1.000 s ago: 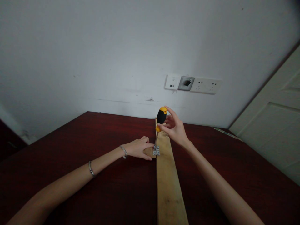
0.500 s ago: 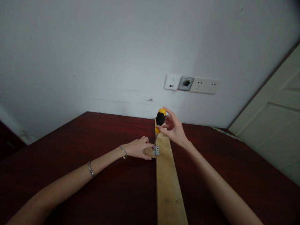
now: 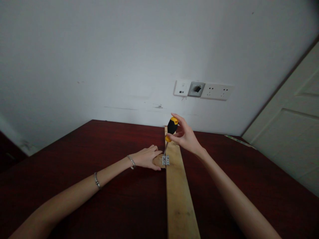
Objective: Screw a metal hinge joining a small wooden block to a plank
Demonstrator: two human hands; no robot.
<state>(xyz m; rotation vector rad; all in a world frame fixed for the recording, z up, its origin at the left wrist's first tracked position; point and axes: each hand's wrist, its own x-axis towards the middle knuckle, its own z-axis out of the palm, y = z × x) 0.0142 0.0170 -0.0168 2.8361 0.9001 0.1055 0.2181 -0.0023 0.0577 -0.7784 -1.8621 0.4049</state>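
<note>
My right hand (image 3: 184, 134) grips a yellow and black screwdriver (image 3: 172, 126) by its handle. The shaft slants down and its tip meets the upper left part of a small metal hinge (image 3: 165, 160). That hinge lies across the seam between a long wooden plank (image 3: 178, 189) and a short wooden piece (image 3: 158, 161). Thumb and fingers of my left hand (image 3: 147, 157) close round the short piece and press it beside the plank's left edge. Any screw under the tip is too small to make out.
The plank runs along a dark red wooden table (image 3: 112, 202) toward the white wall (image 3: 119, 59). Wall sockets (image 3: 216, 91) sit above the table's back edge. A pale panelled door (image 3: 294, 132) stands at the right, with a thin strip (image 3: 240, 141) near it on the table.
The screwdriver handle has tilted slightly to the right, and the fingers of my right hand have shifted on it. My left hand stays almost still on the short wooden piece.
</note>
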